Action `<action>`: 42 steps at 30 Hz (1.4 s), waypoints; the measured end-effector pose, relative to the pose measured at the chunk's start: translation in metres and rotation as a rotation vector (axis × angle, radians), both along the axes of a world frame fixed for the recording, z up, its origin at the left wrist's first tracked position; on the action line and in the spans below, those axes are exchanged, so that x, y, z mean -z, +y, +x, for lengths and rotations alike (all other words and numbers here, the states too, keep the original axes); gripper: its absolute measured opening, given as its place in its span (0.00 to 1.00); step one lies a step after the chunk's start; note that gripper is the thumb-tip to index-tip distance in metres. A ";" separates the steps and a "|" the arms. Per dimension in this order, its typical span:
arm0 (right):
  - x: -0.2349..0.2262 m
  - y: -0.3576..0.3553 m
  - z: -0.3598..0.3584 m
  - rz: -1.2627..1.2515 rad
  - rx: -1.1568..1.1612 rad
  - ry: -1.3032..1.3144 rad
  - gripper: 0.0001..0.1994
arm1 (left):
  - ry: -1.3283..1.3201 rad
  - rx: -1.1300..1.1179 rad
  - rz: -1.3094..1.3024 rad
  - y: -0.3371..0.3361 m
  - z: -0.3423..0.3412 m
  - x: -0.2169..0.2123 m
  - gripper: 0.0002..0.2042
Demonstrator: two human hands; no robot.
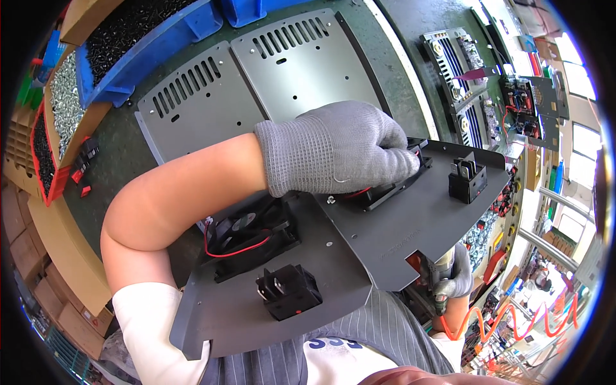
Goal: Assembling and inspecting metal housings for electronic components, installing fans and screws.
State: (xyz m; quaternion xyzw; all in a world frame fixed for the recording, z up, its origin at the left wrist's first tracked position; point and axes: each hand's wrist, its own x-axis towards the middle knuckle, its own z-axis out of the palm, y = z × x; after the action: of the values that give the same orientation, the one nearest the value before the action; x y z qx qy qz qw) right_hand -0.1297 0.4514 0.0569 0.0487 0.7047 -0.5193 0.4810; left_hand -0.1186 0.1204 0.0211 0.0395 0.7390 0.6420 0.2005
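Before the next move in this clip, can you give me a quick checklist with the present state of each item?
1. Both hands gloved: ok, left hand and right hand wear grey gloves.
2. Left hand at the right fan: ok, its fingertips are at the fan's far edge.
3. Driver in hand: ok, the right hand is wrapped around it.
4. Driver tip on a screw: cannot tell, the right panel hides it.
5. Left fan's red wire tucked away: not ok, it loops loosely over the fan.
6. Right fan's wiring clear: cannot tell, the left hand covers much of it.
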 end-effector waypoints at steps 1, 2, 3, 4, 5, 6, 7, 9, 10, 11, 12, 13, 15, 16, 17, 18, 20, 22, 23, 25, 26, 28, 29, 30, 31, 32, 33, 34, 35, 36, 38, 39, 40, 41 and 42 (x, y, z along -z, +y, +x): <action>0.000 0.000 0.001 -0.002 0.006 0.004 0.49 | -0.005 0.006 -0.016 0.000 0.000 0.000 0.18; 0.001 -0.001 0.001 -0.014 0.021 0.027 0.49 | 0.033 -0.006 0.008 0.000 0.000 0.000 0.18; 0.001 -0.001 0.001 -0.014 0.018 0.034 0.49 | 0.075 0.025 -0.031 0.000 -0.001 0.001 0.18; 0.001 -0.002 0.001 -0.030 0.038 0.050 0.49 | 0.115 0.057 -0.085 0.000 -0.001 0.001 0.18; 0.001 -0.002 0.000 -0.034 0.052 0.031 0.49 | 0.118 0.057 -0.075 0.001 -0.001 0.002 0.18; 0.001 -0.002 -0.001 -0.039 0.066 0.012 0.48 | 0.097 0.050 -0.060 0.002 -0.001 0.003 0.18; 0.001 -0.002 -0.003 -0.045 0.066 0.012 0.48 | 0.076 0.043 -0.046 0.003 0.000 0.003 0.18; 0.000 -0.002 -0.009 0.040 -0.058 0.045 0.47 | 0.065 0.035 -0.040 0.006 0.001 0.003 0.18; 0.002 -0.003 -0.011 -0.036 -0.123 0.069 0.47 | 0.040 0.025 -0.047 0.008 0.001 0.002 0.18; 0.001 -0.003 -0.013 -0.059 -0.106 0.081 0.47 | 0.060 0.032 -0.038 0.009 0.001 0.000 0.18; 0.001 -0.002 -0.015 -0.060 -0.127 0.066 0.47 | 0.050 0.017 -0.052 0.010 0.001 -0.003 0.19; 0.001 -0.002 -0.016 -0.052 -0.175 0.041 0.47 | -0.007 0.003 -0.104 0.010 0.001 -0.006 0.19; 0.002 0.000 -0.018 -0.030 -0.236 0.119 0.46 | 0.042 0.025 -0.161 0.010 0.000 -0.017 0.18; 0.002 0.002 -0.017 -0.032 -0.237 0.154 0.46 | -0.010 0.037 -0.276 0.010 0.000 -0.024 0.17; 0.001 0.005 -0.015 -0.016 -0.248 0.166 0.45 | 0.042 0.056 -0.262 0.011 0.000 -0.030 0.17; 0.002 0.008 -0.014 -0.005 -0.270 0.166 0.46 | 0.120 0.077 -0.515 0.012 0.000 -0.037 0.15; 0.006 0.013 -0.009 -0.058 -0.239 0.167 0.46 | 0.486 0.047 -0.929 0.016 0.004 -0.049 0.10; 0.017 0.017 -0.005 -0.134 -0.265 0.095 0.44 | 0.636 0.083 -1.127 0.021 0.000 -0.058 0.10; 0.027 0.017 0.001 -0.159 -0.252 0.130 0.43 | 0.740 0.111 -1.339 0.022 -0.004 -0.062 0.10; 0.047 0.016 0.008 -0.218 -0.275 0.098 0.43 | 0.765 0.152 -1.417 0.022 -0.013 -0.070 0.09; 0.058 0.015 0.014 -0.268 -0.243 0.075 0.42 | 0.619 0.217 -1.393 0.020 -0.017 -0.076 0.09; 0.079 0.011 0.024 -0.326 -0.207 0.044 0.39 | 0.344 0.291 -1.290 0.011 -0.025 -0.090 0.11; 0.088 0.008 0.029 -0.343 -0.187 0.035 0.38 | 0.404 0.314 -1.284 0.007 -0.030 -0.097 0.11; 0.094 0.007 0.032 -0.379 -0.170 0.035 0.38 | 0.181 0.191 -1.084 0.004 -0.036 -0.104 0.13; 0.099 0.006 0.034 -0.373 -0.184 0.078 0.36 | -0.043 0.058 -0.891 0.000 -0.043 -0.111 0.15; 0.103 0.005 0.036 -0.355 -0.219 0.114 0.34 | 0.126 0.130 -0.857 0.000 -0.052 -0.116 0.17; 0.105 0.005 0.038 -0.376 -0.215 0.138 0.32 | 0.119 0.135 -0.723 0.000 -0.058 -0.121 0.17; 0.106 0.005 0.037 -0.373 -0.205 0.096 0.37 | 0.025 0.070 -0.715 0.006 -0.066 -0.121 0.18; 0.107 0.006 0.037 -0.369 -0.227 0.051 0.41 | -0.071 0.001 -0.709 0.013 -0.074 -0.120 0.18; 0.107 0.006 0.036 -0.369 -0.231 0.037 0.42 | -0.076 0.009 -0.725 0.023 -0.082 -0.117 0.18; 0.108 0.005 0.037 -0.389 -0.204 0.033 0.41 | 0.906 0.338 -0.755 0.043 -0.086 -0.113 0.19; 0.109 0.006 0.038 -0.404 -0.189 0.027 0.41 | 0.904 0.346 -0.757 0.049 -0.079 -0.121 0.19; 0.110 0.006 0.038 -0.439 -0.181 0.042 0.40 | 0.670 0.248 -0.827 0.050 -0.064 -0.127 0.19; 0.111 0.007 0.038 -0.433 -0.156 0.038 0.40 | 0.433 0.154 -0.889 0.055 -0.042 -0.137 0.20; 0.113 0.007 0.038 -0.452 -0.159 0.033 0.36 | 0.561 0.093 -0.961 0.057 -0.028 -0.142 0.18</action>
State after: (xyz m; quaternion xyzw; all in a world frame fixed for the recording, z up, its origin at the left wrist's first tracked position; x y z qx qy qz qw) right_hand -0.0915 0.4587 -0.0558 -0.1243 0.5798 -0.6253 0.5073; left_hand -0.1462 0.1777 0.1633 0.1455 0.9711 0.1883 0.0197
